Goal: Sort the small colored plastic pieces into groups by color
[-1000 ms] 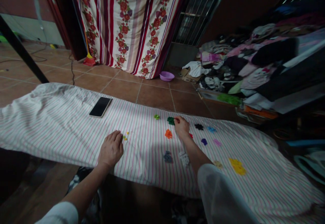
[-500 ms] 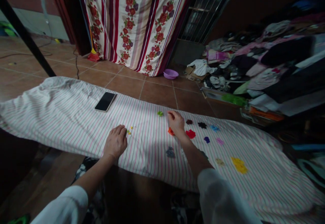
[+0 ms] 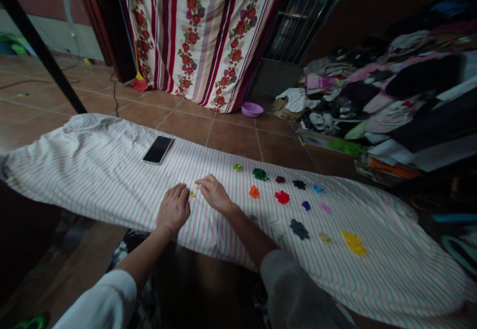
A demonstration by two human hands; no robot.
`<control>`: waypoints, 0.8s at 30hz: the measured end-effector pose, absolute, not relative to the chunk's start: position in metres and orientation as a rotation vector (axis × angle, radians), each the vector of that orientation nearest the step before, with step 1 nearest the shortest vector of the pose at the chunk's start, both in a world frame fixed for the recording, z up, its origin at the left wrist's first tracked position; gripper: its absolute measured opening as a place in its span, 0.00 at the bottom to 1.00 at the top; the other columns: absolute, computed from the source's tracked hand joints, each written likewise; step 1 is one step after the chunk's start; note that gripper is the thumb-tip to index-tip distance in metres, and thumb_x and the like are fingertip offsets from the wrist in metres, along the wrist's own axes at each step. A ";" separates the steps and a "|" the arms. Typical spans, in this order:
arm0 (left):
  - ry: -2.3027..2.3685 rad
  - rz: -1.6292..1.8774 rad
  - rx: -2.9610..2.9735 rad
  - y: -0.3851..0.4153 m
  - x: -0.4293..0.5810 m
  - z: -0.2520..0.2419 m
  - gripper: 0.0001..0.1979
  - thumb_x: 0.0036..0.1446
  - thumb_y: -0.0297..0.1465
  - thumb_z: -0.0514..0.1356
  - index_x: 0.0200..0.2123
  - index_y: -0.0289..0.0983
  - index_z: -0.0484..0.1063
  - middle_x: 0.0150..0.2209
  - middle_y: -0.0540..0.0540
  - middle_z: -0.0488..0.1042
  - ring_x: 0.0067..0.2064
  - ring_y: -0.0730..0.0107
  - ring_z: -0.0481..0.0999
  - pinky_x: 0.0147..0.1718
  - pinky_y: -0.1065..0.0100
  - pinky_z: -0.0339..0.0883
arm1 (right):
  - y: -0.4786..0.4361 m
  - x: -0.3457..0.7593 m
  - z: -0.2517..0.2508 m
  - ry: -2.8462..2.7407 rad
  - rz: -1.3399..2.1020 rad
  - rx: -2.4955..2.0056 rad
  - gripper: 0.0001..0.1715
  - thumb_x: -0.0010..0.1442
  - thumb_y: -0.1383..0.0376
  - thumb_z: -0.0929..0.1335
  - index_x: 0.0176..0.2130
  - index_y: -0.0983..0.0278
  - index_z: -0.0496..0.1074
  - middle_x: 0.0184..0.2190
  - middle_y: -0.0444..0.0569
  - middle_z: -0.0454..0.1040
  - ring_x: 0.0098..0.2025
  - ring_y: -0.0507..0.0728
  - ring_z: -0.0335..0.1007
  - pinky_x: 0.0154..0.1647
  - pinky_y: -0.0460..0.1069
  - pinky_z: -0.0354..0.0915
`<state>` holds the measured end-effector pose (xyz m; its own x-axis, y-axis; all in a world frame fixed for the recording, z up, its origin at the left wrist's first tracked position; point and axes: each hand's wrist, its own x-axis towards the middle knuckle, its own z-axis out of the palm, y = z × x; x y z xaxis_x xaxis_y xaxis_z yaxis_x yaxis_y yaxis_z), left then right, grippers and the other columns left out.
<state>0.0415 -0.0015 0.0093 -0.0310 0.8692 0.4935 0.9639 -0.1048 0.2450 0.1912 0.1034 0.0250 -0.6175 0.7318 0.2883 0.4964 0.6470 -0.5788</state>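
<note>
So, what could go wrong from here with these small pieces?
The left hand and right hand are very close to the small pieces, so a finger might nudge them. The right forearm partly hides a grey pile and could brush it. The cloth is wrinkled; a tug might shift everything.

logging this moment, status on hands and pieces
Left hand on striped cloth, beside small coloured pieces. Right hand beside them too, grip unclear. Phone lies apart, out of the way.

Dim overall, pale glow on striped cloth (image 3: 216,162), murky corners
</note>
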 end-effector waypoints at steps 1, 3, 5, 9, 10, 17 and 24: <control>-1.979 -0.829 -2.061 -0.001 0.042 0.009 0.13 0.57 0.24 0.53 0.45 0.35 0.70 0.50 0.37 0.74 0.54 0.55 0.71 0.52 0.54 0.67 | 0.102 0.189 0.025 -2.382 0.610 -0.986 0.17 0.61 0.73 0.65 0.46 0.58 0.77 0.40 0.47 0.69 0.42 0.53 0.69 0.45 0.48 0.67; -1.986 -0.846 -2.061 -0.001 0.042 0.009 0.13 0.57 0.24 0.52 0.45 0.36 0.70 0.50 0.37 0.74 0.54 0.55 0.71 0.52 0.53 0.66 | 0.100 0.187 0.025 -2.419 0.601 -1.026 0.18 0.61 0.73 0.65 0.46 0.56 0.77 0.40 0.47 0.68 0.41 0.53 0.69 0.45 0.48 0.67; -1.986 -0.851 -2.058 -0.001 0.042 0.009 0.13 0.57 0.24 0.52 0.45 0.37 0.70 0.50 0.38 0.74 0.54 0.55 0.71 0.52 0.53 0.66 | 0.100 0.186 0.025 -2.446 0.598 -1.035 0.18 0.60 0.73 0.65 0.46 0.56 0.77 0.41 0.46 0.68 0.41 0.53 0.69 0.45 0.48 0.67; -1.983 -0.842 -2.058 -0.002 0.042 0.009 0.13 0.57 0.24 0.52 0.45 0.36 0.70 0.50 0.38 0.74 0.54 0.56 0.71 0.53 0.54 0.66 | 0.100 0.184 0.024 -2.462 0.561 -1.043 0.16 0.61 0.72 0.66 0.44 0.56 0.77 0.40 0.46 0.67 0.40 0.53 0.68 0.44 0.47 0.67; -1.987 -0.839 -2.058 -0.002 0.042 0.009 0.13 0.57 0.24 0.52 0.45 0.36 0.70 0.50 0.38 0.74 0.54 0.56 0.71 0.53 0.54 0.66 | 0.100 0.184 0.024 -2.464 0.552 -1.050 0.15 0.61 0.71 0.66 0.43 0.56 0.77 0.40 0.46 0.68 0.40 0.53 0.69 0.44 0.47 0.67; -1.974 -0.831 -2.065 -0.001 0.042 0.010 0.13 0.57 0.24 0.52 0.44 0.35 0.70 0.50 0.38 0.74 0.53 0.56 0.72 0.53 0.54 0.66 | 0.096 0.185 0.025 -2.454 0.595 -0.981 0.12 0.62 0.71 0.65 0.40 0.60 0.77 0.39 0.47 0.70 0.42 0.54 0.69 0.46 0.48 0.67; -1.980 -0.837 -2.065 -0.001 0.042 0.010 0.13 0.56 0.24 0.53 0.44 0.35 0.70 0.50 0.37 0.74 0.53 0.55 0.71 0.52 0.54 0.67 | 0.093 0.190 0.023 -2.289 0.724 -0.849 0.12 0.60 0.72 0.63 0.40 0.62 0.74 0.39 0.48 0.73 0.41 0.53 0.70 0.45 0.48 0.67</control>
<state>0.0416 -0.0013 0.0104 -0.0335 0.8695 0.4927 0.9594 -0.1101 0.2596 0.1897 0.0925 0.0226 -0.6247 0.7072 0.3310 0.3880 0.6490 -0.6544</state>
